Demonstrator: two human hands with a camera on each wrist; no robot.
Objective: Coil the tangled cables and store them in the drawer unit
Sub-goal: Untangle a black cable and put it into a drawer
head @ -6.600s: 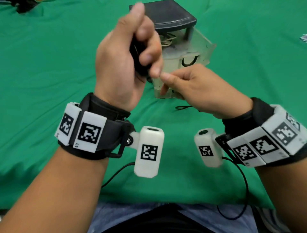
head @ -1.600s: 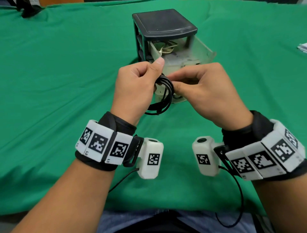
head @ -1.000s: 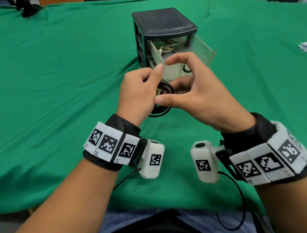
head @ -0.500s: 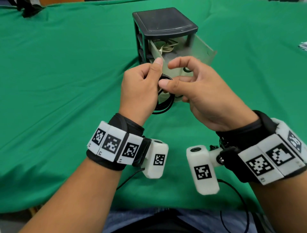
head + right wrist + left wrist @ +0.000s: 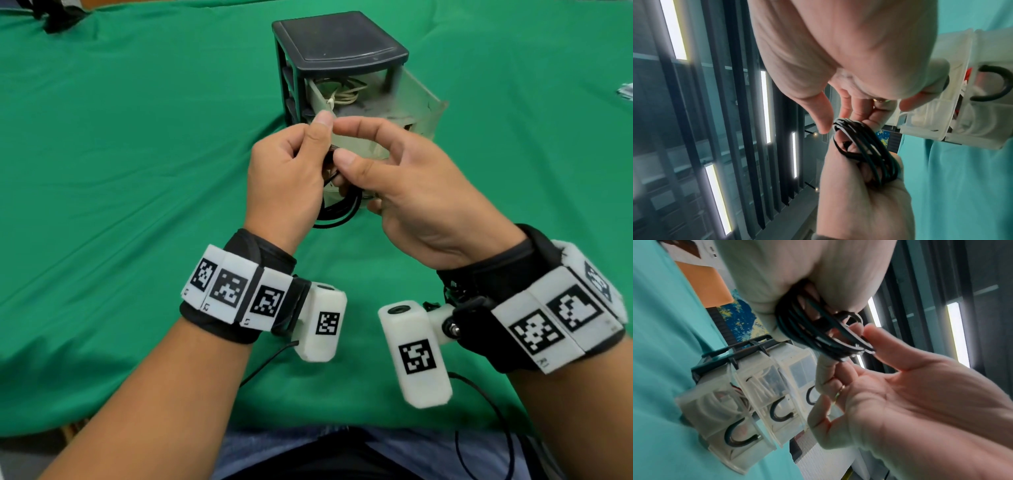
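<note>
A coil of black cable hangs from my left hand, which grips its upper part in a fist, thumb up. My right hand meets it from the right. Its thumb and curled fingers close on the coil at its free side, and the index finger arches over to the left thumb. The left wrist view shows the loops between both hands. Just behind stands the black-framed drawer unit, its clear top drawer pulled out with a beige cable inside.
Green cloth covers the table. A dark object lies at the far left corner and some paper at the right edge. The lower drawers are closed, with cables inside them.
My left hand came down from its raised position to just in front of the drawer. In the last second my right hand circled over the top of the coil and closed back on it.
</note>
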